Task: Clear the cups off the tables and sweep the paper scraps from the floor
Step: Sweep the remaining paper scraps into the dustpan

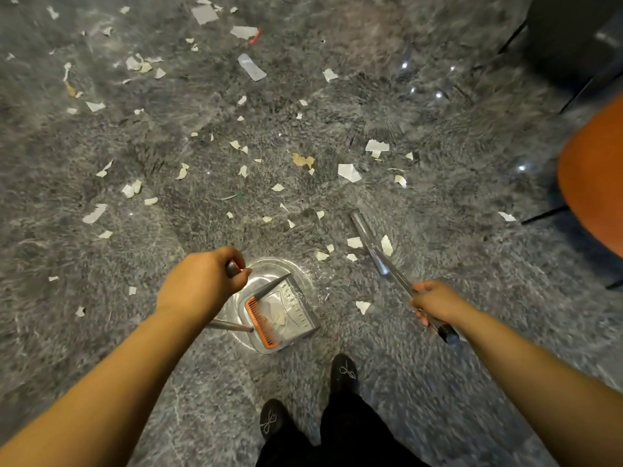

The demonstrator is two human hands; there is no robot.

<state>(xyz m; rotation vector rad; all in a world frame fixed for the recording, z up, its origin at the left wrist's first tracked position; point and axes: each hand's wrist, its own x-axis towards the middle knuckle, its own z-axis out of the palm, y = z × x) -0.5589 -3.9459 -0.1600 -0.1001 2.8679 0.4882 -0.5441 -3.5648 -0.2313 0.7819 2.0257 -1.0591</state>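
Several white paper scraps (349, 172) lie scattered over the grey marble floor (101, 332), thickest ahead and to the left. My left hand (202, 281) grips the top of a dustpan handle; the grey dustpan (296, 308), with an orange comb edge, hangs below it and holds some crumpled white paper. My right hand (435, 303) is closed around a metal broom handle (381, 254), which slants up and left toward the scraps; its brush end is blurred and cannot be made out.
An orange chair seat (593, 183) on thin black legs stands at the right edge. A dark chair or bin (573, 35) sits at the top right. My black shoes (344, 372) stand just behind the dustpan.
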